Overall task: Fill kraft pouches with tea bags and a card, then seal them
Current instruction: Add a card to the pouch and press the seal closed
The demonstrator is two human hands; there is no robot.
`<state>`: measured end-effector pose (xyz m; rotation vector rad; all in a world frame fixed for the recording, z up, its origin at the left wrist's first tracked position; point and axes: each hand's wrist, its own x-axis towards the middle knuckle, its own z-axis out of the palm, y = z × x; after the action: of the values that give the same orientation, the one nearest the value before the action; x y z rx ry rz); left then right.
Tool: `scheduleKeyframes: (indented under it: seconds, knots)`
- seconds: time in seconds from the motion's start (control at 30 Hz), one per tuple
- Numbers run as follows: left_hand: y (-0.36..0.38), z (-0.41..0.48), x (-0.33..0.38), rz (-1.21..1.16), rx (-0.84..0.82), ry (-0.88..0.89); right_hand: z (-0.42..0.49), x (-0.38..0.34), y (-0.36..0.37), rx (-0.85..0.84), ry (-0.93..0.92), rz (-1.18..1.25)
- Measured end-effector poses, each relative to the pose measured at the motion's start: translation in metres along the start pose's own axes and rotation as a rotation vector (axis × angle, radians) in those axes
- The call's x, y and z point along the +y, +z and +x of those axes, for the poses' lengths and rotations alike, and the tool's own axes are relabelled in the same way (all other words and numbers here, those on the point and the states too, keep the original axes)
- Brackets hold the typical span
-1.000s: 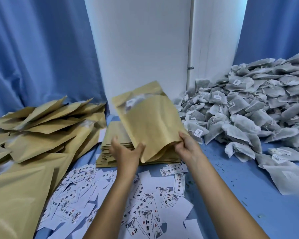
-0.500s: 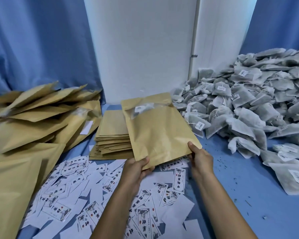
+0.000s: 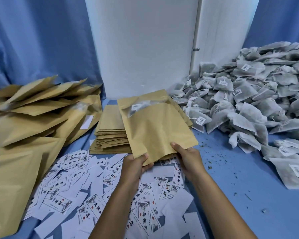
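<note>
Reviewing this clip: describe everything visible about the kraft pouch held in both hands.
The kraft pouch is a flat tan paper-look bag with a clear window strip near its far end, through which a tea bag and its white label show. It bulges slightly and is creased. It tilts away from the person, its near edge gripped by the left hand at one corner and the right hand at the other. It sits above the stack of empty pouches and the scattered cards; contact with them cannot be told.
</note>
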<state>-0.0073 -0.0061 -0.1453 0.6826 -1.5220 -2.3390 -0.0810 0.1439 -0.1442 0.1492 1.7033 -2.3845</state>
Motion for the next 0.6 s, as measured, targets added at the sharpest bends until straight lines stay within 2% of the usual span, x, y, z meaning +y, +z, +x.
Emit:
scheduleKeyframes:
  seconds: [0.13, 0.3, 0.47, 0.6]
  knots:
    - [0.003, -0.003, 0.001, -0.024, -0.015, 0.016, 0.000, 0.000, 0.000, 0.087, -0.040, 0.013]
    - [0.002, -0.004, 0.001, 0.008, -0.003, 0.037, -0.007, -0.001, 0.005, -0.026, -0.004, 0.037]
    - [0.001, -0.006, -0.001, 0.054, -0.020, 0.020, -0.007, 0.001, 0.006, 0.048, -0.077, 0.022]
    - [0.000, -0.005, -0.001, 0.024, -0.024, 0.008, -0.014, 0.002, 0.011, -0.079, -0.026, 0.046]
